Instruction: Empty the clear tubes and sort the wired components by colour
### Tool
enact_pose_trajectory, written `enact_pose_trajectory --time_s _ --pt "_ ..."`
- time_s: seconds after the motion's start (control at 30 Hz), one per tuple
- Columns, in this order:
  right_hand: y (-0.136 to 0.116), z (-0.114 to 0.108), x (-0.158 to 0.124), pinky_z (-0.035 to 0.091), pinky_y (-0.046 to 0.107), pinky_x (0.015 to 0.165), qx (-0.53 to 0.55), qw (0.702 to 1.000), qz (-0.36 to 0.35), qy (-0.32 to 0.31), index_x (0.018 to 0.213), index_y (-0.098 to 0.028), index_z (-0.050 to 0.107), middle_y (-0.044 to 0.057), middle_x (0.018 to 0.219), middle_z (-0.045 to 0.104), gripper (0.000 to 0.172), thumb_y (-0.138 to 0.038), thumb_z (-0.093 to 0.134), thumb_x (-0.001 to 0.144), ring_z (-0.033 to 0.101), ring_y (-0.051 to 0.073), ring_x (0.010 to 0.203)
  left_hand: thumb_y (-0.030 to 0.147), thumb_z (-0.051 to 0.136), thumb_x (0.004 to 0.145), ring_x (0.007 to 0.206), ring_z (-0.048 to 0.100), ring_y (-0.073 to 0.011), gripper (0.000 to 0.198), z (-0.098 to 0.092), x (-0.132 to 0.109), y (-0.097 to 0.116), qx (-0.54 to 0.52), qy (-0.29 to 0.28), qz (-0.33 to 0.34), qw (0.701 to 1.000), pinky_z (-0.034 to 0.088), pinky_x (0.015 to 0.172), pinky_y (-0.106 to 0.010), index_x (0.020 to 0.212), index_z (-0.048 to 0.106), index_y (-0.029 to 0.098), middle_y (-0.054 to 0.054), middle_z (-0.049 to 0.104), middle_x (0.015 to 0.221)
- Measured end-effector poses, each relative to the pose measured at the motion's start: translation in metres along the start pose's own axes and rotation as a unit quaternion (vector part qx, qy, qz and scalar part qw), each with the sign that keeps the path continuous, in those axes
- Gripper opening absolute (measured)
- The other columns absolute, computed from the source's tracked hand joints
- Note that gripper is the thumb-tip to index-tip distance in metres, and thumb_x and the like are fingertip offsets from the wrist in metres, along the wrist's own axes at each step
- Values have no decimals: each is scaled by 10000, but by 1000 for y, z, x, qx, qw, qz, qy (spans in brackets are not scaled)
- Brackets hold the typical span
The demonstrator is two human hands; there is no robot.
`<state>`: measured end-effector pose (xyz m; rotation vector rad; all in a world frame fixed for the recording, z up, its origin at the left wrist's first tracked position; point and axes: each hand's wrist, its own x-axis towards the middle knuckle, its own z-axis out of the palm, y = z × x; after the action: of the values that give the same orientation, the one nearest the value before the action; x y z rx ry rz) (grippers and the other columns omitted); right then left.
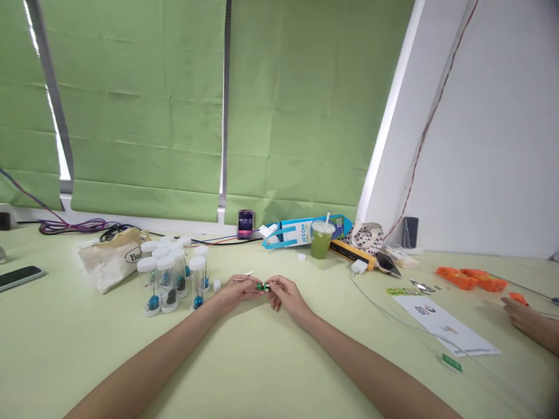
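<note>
Both my hands meet at the middle of the pale green table [65,343]. My left hand [238,289] and my right hand [283,293] are closed in pinches on a small green part [262,286] held between their fingertips. A thin pale stick [245,274] pokes up from my left fingers. Just left of my left hand stands a cluster of clear plastic vials [172,278] with white caps and small blue or dark pieces inside. A loose white cap [216,286] lies beside them.
A paper bag [109,259], a phone [20,276] and cables [74,225] lie at the left. A green drink cup [322,237], blue bag [297,230], phone [387,263], paper sheet [445,326] and orange parts [471,278] sit right. Another person's hand [530,323] rests at the right edge.
</note>
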<state>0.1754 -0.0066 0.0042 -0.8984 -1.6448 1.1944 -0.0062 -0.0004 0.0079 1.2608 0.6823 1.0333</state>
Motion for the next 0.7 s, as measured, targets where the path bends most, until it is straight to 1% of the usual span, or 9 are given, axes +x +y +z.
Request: enact_pose_trajectory --time_s 0.1,0.2,0.33,0.43,0.6,0.7 --pt "-3 0 -2 374 180 348 2 1000 11 15 868 -170 533 -30 615 535 292 -426 492 734 504 72 401 295 628 676 873 624 -232 212 0 -1 1 -3 0 -1 1000 433 858 -367 794 652 120 -93 690 840" --pt "-8 1 -5 384 182 370 -6 1000 5 20 882 -179 538 -26 649 547 263 -358 552 689 510 73 433 277 635 667 852 630 -235 200 0 -1 1 -6 0 -1 1000 440 851 -368 784 660 116 -91 688 842" --pt "-13 1 -9 385 180 386 -16 1000 3 9 894 -189 536 -40 600 526 249 -285 567 667 503 75 445 269 634 663 843 632 -233 191 0 0 0 -4 0 3 1000 444 847 -370 776 663 118 -89 686 856" --pt "-13 1 -9 389 181 388 -21 1000 2 8 890 -190 543 -33 638 532 233 -283 555 676 501 70 448 266 632 666 852 630 -232 182 -1 1 -1 -2 -1 5 1000 443 849 -368 775 661 123 -82 686 849" --pt "-8 0 -7 393 178 380 -20 1000 -11 3 886 -195 554 -5 801 548 232 -308 546 683 509 55 458 262 625 679 868 624 -233 183 -2 1 -1 -4 -6 5 1000 438 857 -367 790 658 121 -85 681 850" --pt "-7 0 -6 393 177 378 -20 1000 -13 0 888 -192 554 -2 810 548 231 -318 537 695 508 52 451 257 629 676 861 627 -232 175 -1 0 0 -14 -9 8 1000 435 864 -370 780 660 119 -83 679 844"
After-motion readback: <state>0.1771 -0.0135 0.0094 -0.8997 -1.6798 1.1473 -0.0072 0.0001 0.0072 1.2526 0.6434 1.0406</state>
